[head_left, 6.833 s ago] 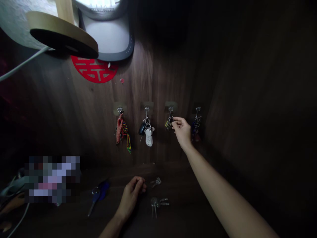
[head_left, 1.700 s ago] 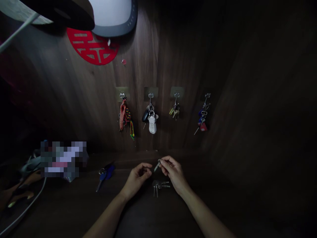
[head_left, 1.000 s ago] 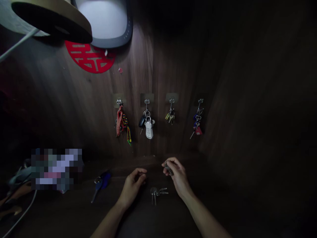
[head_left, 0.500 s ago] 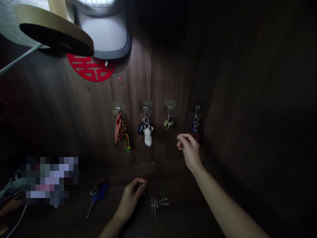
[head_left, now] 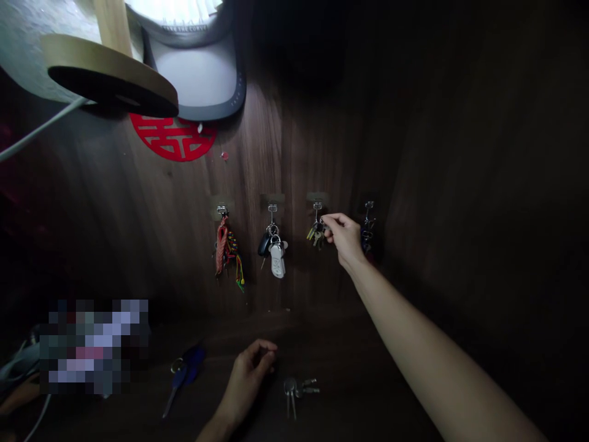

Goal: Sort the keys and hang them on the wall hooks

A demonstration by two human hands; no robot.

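Observation:
My right hand [head_left: 343, 236] reaches up to the third hook [head_left: 317, 205], its thumb and index finger pinched on a small metal key ring [head_left: 323, 220]. Most of what it grips is hidden by the fingers. Just left of the fingertips, a bunch of keys [head_left: 316, 236] hangs from that hook. Low in view, my left hand [head_left: 246, 377] rests by the shelf surface, fingers loosely curled and apart, holding nothing. To its right lies a ring of silver keys [head_left: 291, 388]. A key with a blue holder [head_left: 181, 374] lies to its left.
Other hooks carry a braided red lanyard with keys [head_left: 221, 245], car keys with a white fob [head_left: 277, 259], and a dark bunch [head_left: 367, 233] partly behind my right hand. A grey cap [head_left: 197, 73], wooden lamp base [head_left: 110, 73] and red paper cut-out [head_left: 179, 142] are above.
My right hand has moved up and slightly left, from below the hooks to the keys at the third hook. My left hand stays nearly still; the whole view has shifted slightly.

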